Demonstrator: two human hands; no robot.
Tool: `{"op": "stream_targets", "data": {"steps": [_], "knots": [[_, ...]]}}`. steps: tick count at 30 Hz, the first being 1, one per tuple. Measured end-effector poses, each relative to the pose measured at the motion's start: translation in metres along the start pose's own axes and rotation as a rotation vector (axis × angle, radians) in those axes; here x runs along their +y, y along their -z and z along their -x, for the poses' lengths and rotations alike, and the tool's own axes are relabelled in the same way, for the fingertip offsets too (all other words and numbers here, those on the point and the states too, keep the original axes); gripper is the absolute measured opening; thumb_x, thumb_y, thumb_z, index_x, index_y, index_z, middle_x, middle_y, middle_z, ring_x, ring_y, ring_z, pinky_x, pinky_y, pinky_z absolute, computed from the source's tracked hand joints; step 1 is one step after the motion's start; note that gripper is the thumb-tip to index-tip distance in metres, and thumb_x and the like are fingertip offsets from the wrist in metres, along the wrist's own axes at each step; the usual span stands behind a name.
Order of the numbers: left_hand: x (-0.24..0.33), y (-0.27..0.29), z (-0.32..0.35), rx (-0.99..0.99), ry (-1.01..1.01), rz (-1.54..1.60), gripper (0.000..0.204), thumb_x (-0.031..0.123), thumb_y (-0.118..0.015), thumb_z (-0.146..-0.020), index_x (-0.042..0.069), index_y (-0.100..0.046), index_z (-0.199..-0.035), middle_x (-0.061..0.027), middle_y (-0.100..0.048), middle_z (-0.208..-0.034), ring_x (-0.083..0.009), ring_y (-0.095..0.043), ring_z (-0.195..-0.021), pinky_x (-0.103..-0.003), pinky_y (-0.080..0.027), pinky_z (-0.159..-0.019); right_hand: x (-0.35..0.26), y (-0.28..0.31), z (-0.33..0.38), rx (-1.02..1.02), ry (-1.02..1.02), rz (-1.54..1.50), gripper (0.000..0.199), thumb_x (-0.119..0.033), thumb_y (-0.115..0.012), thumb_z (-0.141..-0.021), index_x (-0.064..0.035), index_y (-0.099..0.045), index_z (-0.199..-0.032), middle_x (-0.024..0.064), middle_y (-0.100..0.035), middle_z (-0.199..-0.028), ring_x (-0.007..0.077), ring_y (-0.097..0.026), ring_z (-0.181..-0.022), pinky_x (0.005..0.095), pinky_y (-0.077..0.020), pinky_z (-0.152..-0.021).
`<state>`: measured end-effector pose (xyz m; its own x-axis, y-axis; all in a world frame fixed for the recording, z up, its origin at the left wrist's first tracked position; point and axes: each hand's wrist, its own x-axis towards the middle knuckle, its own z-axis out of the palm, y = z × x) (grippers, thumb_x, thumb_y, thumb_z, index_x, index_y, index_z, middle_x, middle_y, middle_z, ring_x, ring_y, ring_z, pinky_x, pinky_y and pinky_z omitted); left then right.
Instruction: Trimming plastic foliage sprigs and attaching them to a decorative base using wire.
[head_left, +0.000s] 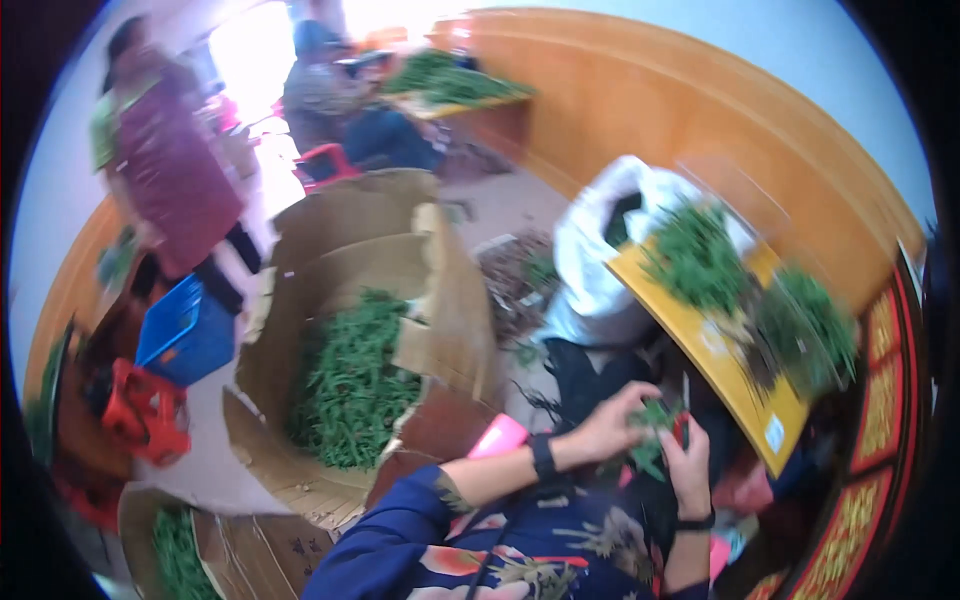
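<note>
My left hand (614, 424) is closed on a green leafy sprig (652, 412) in front of my lap. Close beside it, my right hand (689, 462) grips a small red-handled knife (684, 430), its thin pale blade pointing up. More green leaves hang between the two hands, blurred. To the right of my hands stands a yellow table (690, 345) bearing leafy bunches (695, 255) and a tangle of stems. On the left is a large torn cardboard box (455, 300) holding a heap of cut green sprigs (355, 390).
A white sack (580, 265) stands beyond the table, near brown stem scraps (510, 285) on the floor. Left of the box are a blue crate (185, 335) and a red plastic basket (145, 415). One person (175, 150) stands at far left; another sits by a far table.
</note>
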<state>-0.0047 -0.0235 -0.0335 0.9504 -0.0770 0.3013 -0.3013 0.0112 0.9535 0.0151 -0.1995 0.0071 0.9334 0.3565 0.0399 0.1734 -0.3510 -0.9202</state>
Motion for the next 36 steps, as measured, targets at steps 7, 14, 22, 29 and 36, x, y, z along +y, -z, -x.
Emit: {"op": "stream_targets", "data": {"steps": [7,14,22,29,36], "knots": [[0.019,0.025,-0.01,0.086,0.166,0.209,0.047,0.012,-0.062,-0.087,0.005,-0.042,-0.129,-0.0088,-0.058,-0.113,-0.0162,-0.058,-0.1,-0.026,-0.045,-0.085,0.007,0.04,-0.02,0.17,0.028,-0.099,0.016,-0.013,-0.063,-0.085,-0.0006,-0.058,-0.094,0.0005,-0.055,-0.072,0.0062,-0.049,-0.061,0.0222,-0.041,-0.054],[0.017,0.022,-0.013,0.065,0.289,0.222,0.043,0.014,-0.061,-0.088,0.003,-0.044,-0.127,-0.0074,-0.06,-0.109,-0.0133,-0.06,-0.092,-0.023,-0.045,-0.076,-0.018,0.1,-0.033,0.324,-0.157,-0.584,0.01,-0.012,-0.058,-0.088,-0.0049,-0.055,-0.094,0.0004,-0.054,-0.069,0.0098,-0.052,-0.054,0.0241,-0.044,-0.046],[0.019,0.021,-0.009,0.059,0.368,0.189,0.04,0.015,-0.06,-0.089,0.004,-0.046,-0.125,-0.0059,-0.061,-0.107,-0.0124,-0.06,-0.087,-0.022,-0.044,-0.073,-0.06,0.254,-0.182,0.493,0.064,-0.466,0.023,-0.025,-0.053,-0.093,-0.0026,-0.051,-0.092,0.0044,-0.059,-0.07,0.0126,-0.052,-0.049,0.028,-0.0462,-0.042],[0.022,0.034,-0.004,0.079,0.35,0.187,0.04,0.017,-0.061,-0.089,0.006,-0.047,-0.125,-0.0049,-0.061,-0.106,-0.0122,-0.06,-0.087,-0.022,-0.044,-0.073,-0.025,0.19,-0.143,0.652,-0.007,-0.321,0.032,-0.035,-0.065,-0.085,-0.0062,-0.055,-0.076,-0.0006,-0.051,-0.061,0.0093,-0.048,-0.048,0.0249,-0.0366,-0.039],[0.017,0.027,-0.009,0.053,0.391,0.182,0.041,0.018,-0.062,-0.089,0.005,-0.047,-0.125,-0.0045,-0.061,-0.106,-0.0117,-0.06,-0.087,-0.021,-0.043,-0.073,0.101,0.19,-0.072,0.576,-0.469,0.454,0.046,-0.049,-0.069,-0.075,-0.0046,-0.062,-0.087,0.0097,-0.061,-0.075,0.0196,-0.059,-0.068,0.0344,-0.0453,-0.057]]}}
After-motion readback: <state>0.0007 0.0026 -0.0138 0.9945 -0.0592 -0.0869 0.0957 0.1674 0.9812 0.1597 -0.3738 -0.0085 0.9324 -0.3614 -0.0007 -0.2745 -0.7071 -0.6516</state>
